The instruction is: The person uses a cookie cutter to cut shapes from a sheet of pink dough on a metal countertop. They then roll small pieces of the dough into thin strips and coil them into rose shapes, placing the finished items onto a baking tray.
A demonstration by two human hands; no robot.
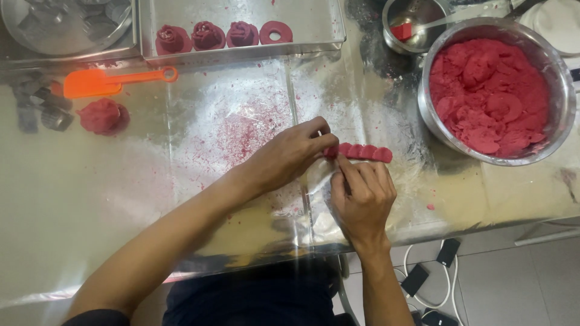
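Lying in a short overlapping row on the foil-covered table [181, 181], the strip of red dough discs [364, 151] sits near the middle, a little to the right. The left hand [290, 156] pinches the strip's left end with fingers pressed together, seemingly to curl that end inward, while the right hand [361, 196] comes up from the near side, its fingertips pinching the near edge of the discs, probably to steady them. Just right, a steel bowl [559, 115] heaped with red dough [489, 96] stands within easy reach. On the far side a metal tray [314, 24] holds three finished dough roses [207, 35] and a dough ring [275, 32]. Far left lie an orange spatula [99, 81] and a lump of dough [103, 116].
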